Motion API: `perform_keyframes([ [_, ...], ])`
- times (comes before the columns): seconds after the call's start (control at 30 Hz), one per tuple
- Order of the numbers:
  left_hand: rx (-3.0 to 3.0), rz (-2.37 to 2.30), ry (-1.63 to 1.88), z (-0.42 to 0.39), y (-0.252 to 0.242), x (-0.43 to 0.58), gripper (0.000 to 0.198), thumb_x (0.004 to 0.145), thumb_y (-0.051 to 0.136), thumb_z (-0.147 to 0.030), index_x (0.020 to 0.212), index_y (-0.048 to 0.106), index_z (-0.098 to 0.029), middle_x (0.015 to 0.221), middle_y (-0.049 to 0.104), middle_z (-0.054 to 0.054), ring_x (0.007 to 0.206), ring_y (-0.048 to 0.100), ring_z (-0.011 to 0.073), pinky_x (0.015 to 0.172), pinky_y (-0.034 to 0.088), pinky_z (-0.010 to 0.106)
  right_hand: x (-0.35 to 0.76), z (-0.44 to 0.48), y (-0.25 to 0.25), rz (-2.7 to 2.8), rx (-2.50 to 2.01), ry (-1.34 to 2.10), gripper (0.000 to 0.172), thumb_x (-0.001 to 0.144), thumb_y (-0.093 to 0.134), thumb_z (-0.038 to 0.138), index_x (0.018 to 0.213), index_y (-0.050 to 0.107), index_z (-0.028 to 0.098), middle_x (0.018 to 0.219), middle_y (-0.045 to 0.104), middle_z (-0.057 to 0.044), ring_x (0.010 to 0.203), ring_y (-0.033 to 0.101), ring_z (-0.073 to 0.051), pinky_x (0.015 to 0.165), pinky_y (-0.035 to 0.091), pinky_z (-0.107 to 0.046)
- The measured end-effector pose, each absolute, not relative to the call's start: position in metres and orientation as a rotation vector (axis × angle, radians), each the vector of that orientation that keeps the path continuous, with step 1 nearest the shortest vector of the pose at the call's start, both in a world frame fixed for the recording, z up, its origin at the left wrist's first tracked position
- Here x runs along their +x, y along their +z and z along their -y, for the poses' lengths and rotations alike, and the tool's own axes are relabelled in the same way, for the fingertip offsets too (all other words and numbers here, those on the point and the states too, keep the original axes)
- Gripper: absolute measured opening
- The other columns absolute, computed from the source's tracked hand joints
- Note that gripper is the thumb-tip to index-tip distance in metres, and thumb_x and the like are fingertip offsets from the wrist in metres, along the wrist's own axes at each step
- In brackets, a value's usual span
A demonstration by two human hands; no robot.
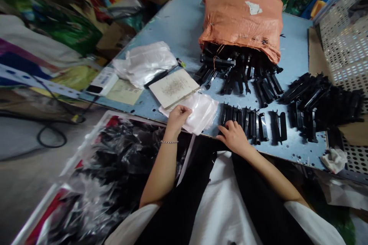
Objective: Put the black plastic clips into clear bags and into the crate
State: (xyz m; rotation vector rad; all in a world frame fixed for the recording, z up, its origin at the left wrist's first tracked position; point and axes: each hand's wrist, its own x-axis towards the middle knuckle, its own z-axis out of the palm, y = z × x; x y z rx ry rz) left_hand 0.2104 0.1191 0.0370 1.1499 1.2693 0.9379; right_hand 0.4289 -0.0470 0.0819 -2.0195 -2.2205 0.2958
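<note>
Black plastic parts [250,124] lie in row on blue tabletop [184,26]. Your right hand [233,137] rests on row's near end, grip open. Your left hand [178,118] sits on clear plastic bags [202,113], grip unclear. Parts and bags both under hand; next move likely calls for right grip closing on part.

Passage along blue tabletop [181,34] behind plastic sheeting [145,64]; black plastic parts [250,124] block the right hand [234,137] forward.

The left hand [178,119] lies palm-down with fingers curled, the right hand [233,137] palm-down, fingers slightly spread.
</note>
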Motion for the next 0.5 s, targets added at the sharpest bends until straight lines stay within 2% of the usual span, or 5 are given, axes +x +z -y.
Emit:
perform_keyframes([
  [0.13, 1.213, -1.317, 0.877, -0.121, 0.036, 0.212, 0.024, 0.065, 0.074, -0.036, 0.078, 0.069, -0.016, 0.060, 0.060, -0.003, 0.053, 0.048, 0.0095, 0.053, 0.039, 0.023, 0.428, 0.045, 0.081, 2.299, -2.013, 0.264, 0.022, 0.096, 0.062, 0.033, 0.114, 0.069, 0.023, 0.117, 0.056, -0.014, 0.100, 0.051, -0.029, 0.083, 0.047, -0.042],
  [0.3, 1.214, -1.363, 0.907, -0.120, 0.035, 0.215, 0.017, 0.060, 0.076, -0.029, 0.067, 0.068, -0.017, 0.061, 0.064, -0.002, 0.055, 0.052, 0.0110, 0.054, 0.042, 0.023, 0.438, 0.044, 0.075, 2.164, -1.980, 0.275, 0.025, 0.094, 0.057, 0.018, 0.118, 0.062, 0.015, 0.122, 0.055, -0.017, 0.103, 0.054, -0.029, 0.087, 0.051, -0.044],
  [0.4, 1.172, -1.336, 0.923, -0.119, 0.037, 0.215, 0.020, 0.057, 0.079, -0.030, 0.067, 0.067, -0.017, 0.063, 0.065, -0.001, 0.057, 0.053, 0.0110, 0.054, 0.041, 0.023, 0.438, 0.043, 0.073, 2.099, -1.953, 0.303, 0.028, 0.093, 0.058, 0.017, 0.120, 0.059, 0.013, 0.125, 0.054, -0.019, 0.109, 0.056, -0.031, 0.093, 0.052, -0.045],
  [0.5, 1.171, -1.305, 0.917, -0.120, 0.036, 0.215, 0.021, 0.060, 0.078, -0.034, 0.066, 0.069, -0.017, 0.059, 0.062, -0.001, 0.054, 0.051, 0.0104, 0.054, 0.041, 0.023, 0.433, 0.040, 0.072, 1.999, -2.051, 0.314, 0.034, 0.093, 0.061, 0.026, 0.124, 0.054, 0.013, 0.123, 0.056, -0.021, 0.109, 0.059, -0.033, 0.089, 0.054, -0.045],
])
